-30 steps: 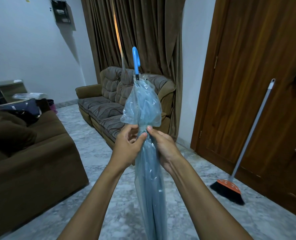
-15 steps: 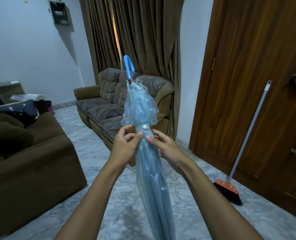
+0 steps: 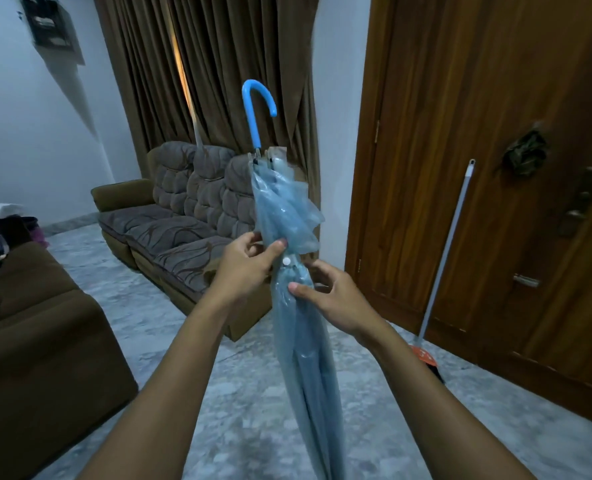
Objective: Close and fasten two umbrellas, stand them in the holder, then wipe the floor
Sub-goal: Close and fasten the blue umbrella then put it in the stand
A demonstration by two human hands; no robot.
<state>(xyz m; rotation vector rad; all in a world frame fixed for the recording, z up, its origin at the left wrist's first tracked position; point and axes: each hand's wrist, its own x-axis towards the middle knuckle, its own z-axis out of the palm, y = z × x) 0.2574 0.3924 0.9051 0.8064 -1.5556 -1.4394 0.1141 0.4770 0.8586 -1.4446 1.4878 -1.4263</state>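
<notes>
A translucent blue umbrella (image 3: 301, 341) is folded shut and stands upright in front of me, its curved blue handle (image 3: 256, 109) pointing up. A white snap button (image 3: 287, 261) on its strap sits at the canopy's waist. My left hand (image 3: 249, 268) pinches the canopy just above the button. Just below the button, my right hand (image 3: 332, 296) has its thumb on the folded fabric and its fingers curled behind it. The umbrella's tip runs out of the bottom of the view. No second umbrella and no holder show.
A broom (image 3: 446, 258) with an orange head leans against the brown wooden door (image 3: 495, 168) at right. One brown sofa (image 3: 180, 230) stands under the curtains (image 3: 211, 71), another (image 3: 38, 341) at left. The floor (image 3: 246, 420) is grey marble.
The handle has turned so that its hook now shows sideways and higher. My right hand slid down below the snap button. The view shifted left, pushing the broom further right.
</notes>
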